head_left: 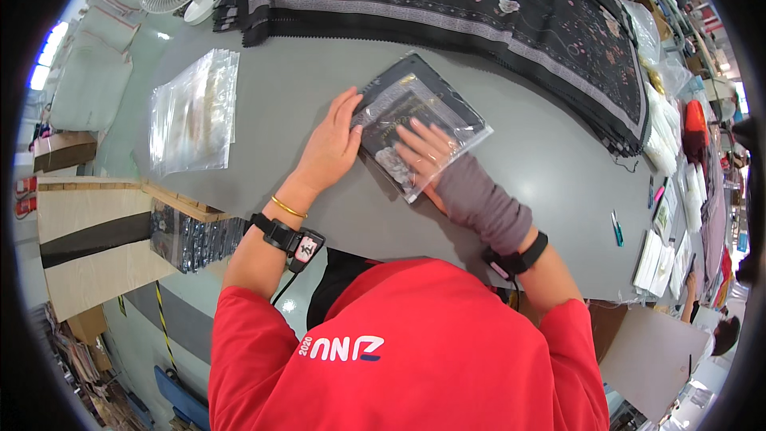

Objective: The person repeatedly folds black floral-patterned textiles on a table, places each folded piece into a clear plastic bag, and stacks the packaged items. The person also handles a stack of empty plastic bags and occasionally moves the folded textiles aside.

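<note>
Folded dark cloth [399, 108] with greyish patterned border and pale flower, inside clear, glossy plastic bag [437, 96]; flat, squarish, turned diagonally, just above frame centre.

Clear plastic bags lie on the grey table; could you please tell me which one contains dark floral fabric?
The bag touched by the left hand and right hand: dark floral fabric shows inside, unlike the see-through bag stack farther left.

Black cloth [455, 12], orange-and-white floral, grey-banded; black-and-grey floral packet [408, 94]; plain grey tabletop [574, 199]; red shirt [455, 311].
</note>
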